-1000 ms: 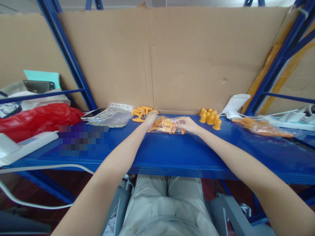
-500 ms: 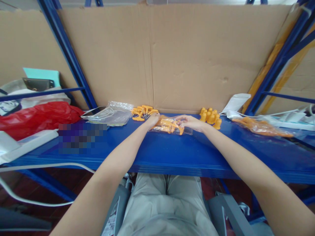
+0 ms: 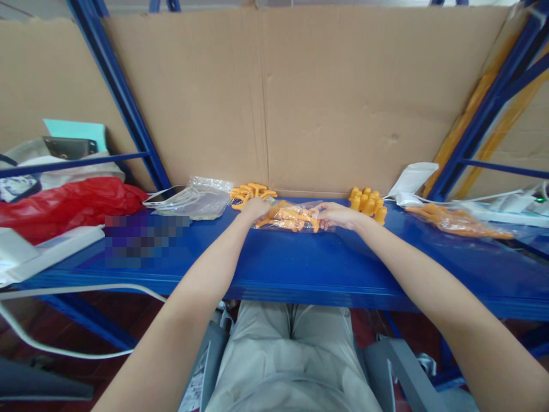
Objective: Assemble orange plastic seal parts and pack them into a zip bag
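Observation:
A clear plastic bag (image 3: 291, 217) of orange T-shaped pieces lies on the blue table in front of me. My right hand (image 3: 338, 216) pinches the bag at its right end. At the bag's left end, my left hand (image 3: 256, 209) reaches to the front of a loose pile of orange T-shaped handles (image 3: 256, 189) with small chains among them. The back of that hand hides its fingers, so whether they hold a handle cannot be seen. Several orange plastic caps (image 3: 364, 200) stand grouped just beyond my right hand.
Flat clear bags (image 3: 195, 201) and a white cord lie left of the pile. Farther right sits another bag of orange pieces (image 3: 458, 220) near a white power strip (image 3: 501, 213). A red plastic bag (image 3: 77, 206) is at far left. Cardboard (image 3: 321, 103) walls the back, between blue posts.
My left hand has shifted left, off the bag's upper left side to the front of the handle pile. My right hand stays at the bag's right end.

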A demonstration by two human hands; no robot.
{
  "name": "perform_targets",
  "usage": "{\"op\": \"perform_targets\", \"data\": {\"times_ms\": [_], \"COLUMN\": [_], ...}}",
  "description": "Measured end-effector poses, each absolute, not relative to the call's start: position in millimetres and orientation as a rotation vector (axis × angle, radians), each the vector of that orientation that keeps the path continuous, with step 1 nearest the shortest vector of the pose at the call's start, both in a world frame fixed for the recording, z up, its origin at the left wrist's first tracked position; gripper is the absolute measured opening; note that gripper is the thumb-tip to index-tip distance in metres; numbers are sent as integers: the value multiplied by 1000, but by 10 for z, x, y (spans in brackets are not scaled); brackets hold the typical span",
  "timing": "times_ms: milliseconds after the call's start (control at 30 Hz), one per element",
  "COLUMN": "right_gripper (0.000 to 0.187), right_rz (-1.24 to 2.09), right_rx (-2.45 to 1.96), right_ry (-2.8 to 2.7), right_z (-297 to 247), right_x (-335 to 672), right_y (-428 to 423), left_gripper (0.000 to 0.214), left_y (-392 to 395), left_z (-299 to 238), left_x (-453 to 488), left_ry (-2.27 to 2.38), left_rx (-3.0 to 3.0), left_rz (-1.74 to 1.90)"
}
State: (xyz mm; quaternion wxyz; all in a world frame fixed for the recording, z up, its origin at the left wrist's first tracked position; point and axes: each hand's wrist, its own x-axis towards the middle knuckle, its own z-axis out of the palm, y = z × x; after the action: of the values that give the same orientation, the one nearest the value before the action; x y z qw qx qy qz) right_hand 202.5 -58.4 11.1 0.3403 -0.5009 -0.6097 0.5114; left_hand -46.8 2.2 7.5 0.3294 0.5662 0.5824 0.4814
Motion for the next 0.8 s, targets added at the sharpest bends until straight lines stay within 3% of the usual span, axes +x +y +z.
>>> {"op": "perform_targets", "data": {"times_ms": [100,267,800], "right_gripper": [18,14,22], "right_rz": [1319,1345,1403], "right_rx": [-1197,-1177,-1093], "right_ry": [-1477,-1316,-1185], "right_z": [99,35,-19], "right_x": [1949,1852,1782], "right_y": [-601,-610,-559], "left_gripper": [30,41,41], "left_y": [14,-19,-81], "left_z": [67,71,149], "left_x": [-442,-472,-553], "left_ry": [1715,1598,1467], "left_rx": [1541,1574,1657], "left_rz": [1112,1033,891]}}
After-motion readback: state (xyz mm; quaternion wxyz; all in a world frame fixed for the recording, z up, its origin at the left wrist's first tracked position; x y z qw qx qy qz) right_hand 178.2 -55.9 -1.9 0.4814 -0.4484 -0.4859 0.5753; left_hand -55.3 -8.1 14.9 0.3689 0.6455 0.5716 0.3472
